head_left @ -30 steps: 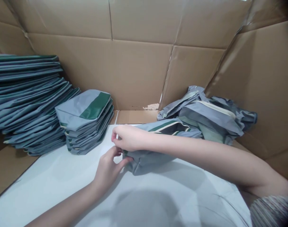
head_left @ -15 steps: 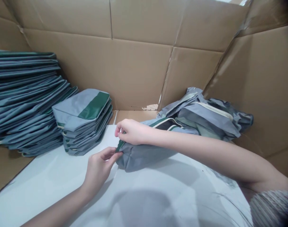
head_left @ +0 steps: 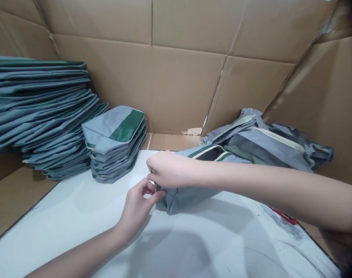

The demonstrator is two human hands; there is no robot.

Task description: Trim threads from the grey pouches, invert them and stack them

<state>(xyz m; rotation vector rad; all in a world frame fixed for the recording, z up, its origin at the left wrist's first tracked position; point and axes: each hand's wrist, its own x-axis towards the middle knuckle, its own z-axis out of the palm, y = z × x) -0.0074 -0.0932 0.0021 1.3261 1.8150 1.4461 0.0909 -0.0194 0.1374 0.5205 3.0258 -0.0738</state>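
Grey pouch (head_left: 187,195) corner — pinched between left hand (head_left: 138,206) and right hand (head_left: 168,170) fingertips.

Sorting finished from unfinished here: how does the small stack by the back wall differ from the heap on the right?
The small stack is folded flat and squared, layers aligned; the loose heap is crumpled and sprawling. The small stack shows a green band on top; the loose heap shows cream zipper edges. Both hands, left hand and right hand, grip a pouch nearer the loose heap. Both piles are grey fabric.
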